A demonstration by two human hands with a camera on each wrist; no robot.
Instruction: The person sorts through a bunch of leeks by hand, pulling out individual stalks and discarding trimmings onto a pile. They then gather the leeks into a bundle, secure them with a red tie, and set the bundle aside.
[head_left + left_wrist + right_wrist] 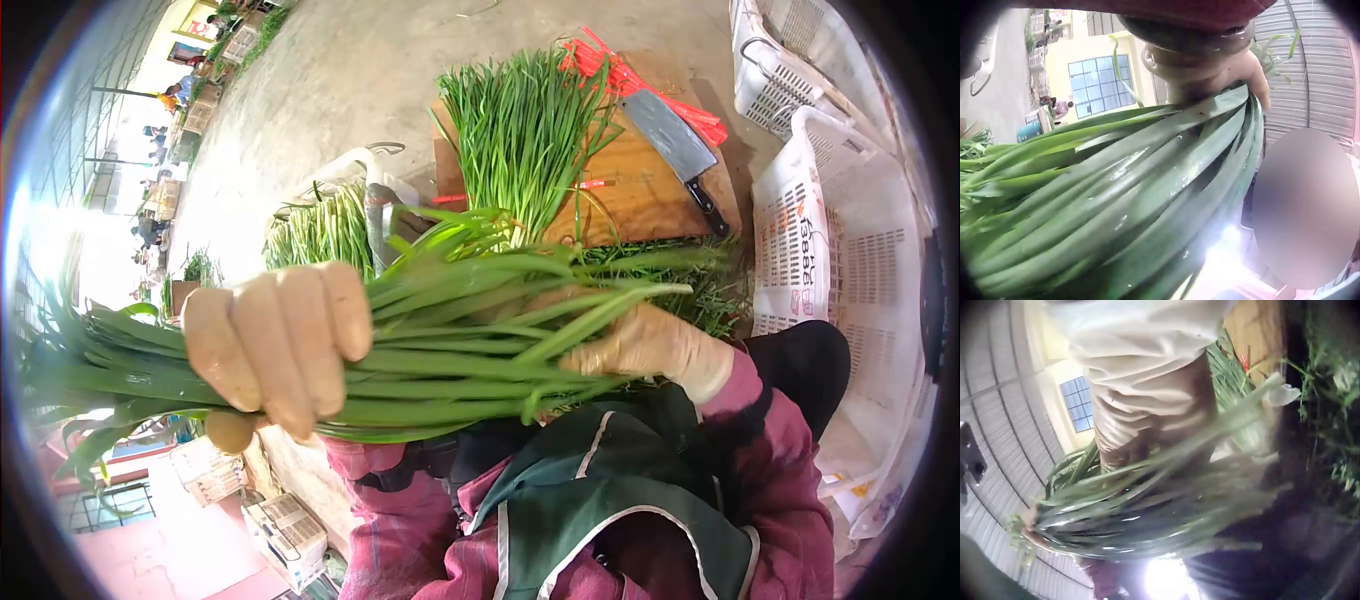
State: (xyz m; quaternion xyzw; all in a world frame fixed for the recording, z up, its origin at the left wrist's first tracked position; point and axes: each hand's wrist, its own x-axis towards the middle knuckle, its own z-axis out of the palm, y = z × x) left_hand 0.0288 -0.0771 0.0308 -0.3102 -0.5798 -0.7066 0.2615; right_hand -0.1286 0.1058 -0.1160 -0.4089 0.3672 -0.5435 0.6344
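Observation:
A thick bundle of garlic chives (450, 370) stretches sideways in front of the body in the head view, its long flat green leaves fanned out and partly blurred. My left hand (280, 345), in a pale glove, grips the bundle with fingers curled over it. At the bundle's other end my gloved right hand (650, 350) holds leaves, its thumb side in front and the other fingers mostly hidden behind them. The right wrist view shows the wrinkled glove (1154, 412) above blurred leaves (1147, 519). Wet leaves (1147, 181) fill the left wrist view below the left hand (1210, 75).
Another pile of chives (520, 130) lies on a wooden board (640, 190), beside a cleaver (670, 135) and red strips (620, 75). White plastic crates (865, 240) stand at the right. More chives with pale stems (325, 230) sit at the left. Green scraps (700, 285) lie below the board.

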